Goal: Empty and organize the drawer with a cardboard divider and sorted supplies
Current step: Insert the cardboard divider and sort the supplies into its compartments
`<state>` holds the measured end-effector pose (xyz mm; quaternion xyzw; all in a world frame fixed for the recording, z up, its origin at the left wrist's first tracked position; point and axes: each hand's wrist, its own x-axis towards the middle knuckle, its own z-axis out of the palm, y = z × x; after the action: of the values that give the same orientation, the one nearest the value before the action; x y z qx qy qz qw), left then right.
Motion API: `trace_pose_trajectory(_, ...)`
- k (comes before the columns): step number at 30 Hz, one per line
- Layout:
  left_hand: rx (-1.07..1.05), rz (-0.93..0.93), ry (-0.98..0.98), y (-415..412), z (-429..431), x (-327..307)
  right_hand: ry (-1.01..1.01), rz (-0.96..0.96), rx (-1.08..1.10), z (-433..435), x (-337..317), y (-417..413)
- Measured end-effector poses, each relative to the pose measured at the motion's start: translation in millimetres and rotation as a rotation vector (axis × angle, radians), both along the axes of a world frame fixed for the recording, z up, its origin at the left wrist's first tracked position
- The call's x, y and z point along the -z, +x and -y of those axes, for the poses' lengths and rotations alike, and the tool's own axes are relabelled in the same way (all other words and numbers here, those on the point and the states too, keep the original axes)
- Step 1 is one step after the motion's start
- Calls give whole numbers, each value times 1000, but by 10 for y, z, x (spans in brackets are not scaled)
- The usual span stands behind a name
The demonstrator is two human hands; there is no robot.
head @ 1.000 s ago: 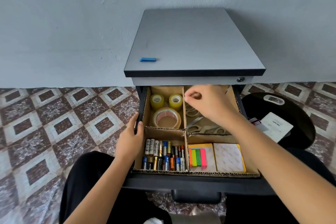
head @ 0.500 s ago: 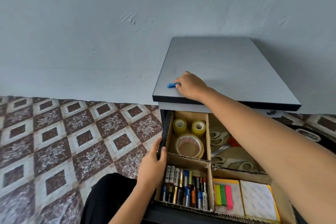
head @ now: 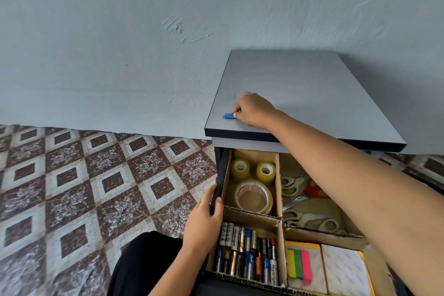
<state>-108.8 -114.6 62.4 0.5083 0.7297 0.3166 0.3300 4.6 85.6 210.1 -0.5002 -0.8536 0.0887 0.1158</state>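
Small blue piece (head: 228, 116) near counter (head: 312, 94) front-left edge is pinched at 1 end by curled right hand (head: 254, 110) fingers (head: 237, 110), drawer (head: 219, 175) wall is gripped by left hand (head: 204, 221); piece judged light, thin, rigid, best taken by its edges.

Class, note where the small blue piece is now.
Head view: the small blue piece lies on the cabinet top near its front left corner, pinched by the right hand.

R forearm (head: 355, 170) blocks scissors (head: 292, 185) bay, cabinet top (head: 312, 84) open behind
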Motion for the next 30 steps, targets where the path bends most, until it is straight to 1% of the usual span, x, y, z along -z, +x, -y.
trace_pose_trajectory(7, 4, 7, -2, 6, 12, -16, -96, -16, -49, 28, -10, -19)
trace_pose_trajectory(13, -3, 21, 11, 13, 25, -23, -33, -36, -55, 135, 9, 57)
trace_pose_trajectory(15, 4, 15, 10, 21, 24, -31, -3, -81, -12, 226, 21, 121)
trace_pose_trajectory(17, 3, 8, 6, 18, 21, -35, -6, -188, 44, 358, 25, 224)
trace_pose_trajectory(20, 3, 0, 1, 32, 21, -33, -71, -357, 136, 674, 41, 483)
trace_pose_trajectory(22, 4, -4, 2, 36, 23, -42, -122, -431, 188, 951, 90, 687)
trace_pose_trajectory(25, 8, -19, -2, 55, 28, -43, -196, -455, 248, 1446, 247, 1000)
trace_pose_trajectory(28, 14, -45, -10, 45, 28, -13, -310, -516, 327, 1895, 481, 1252)
trace_pose_trajectory(30, 14, -60, -19, 37, 19, 7, -385, -517, 395, 2128, 648, 1393)
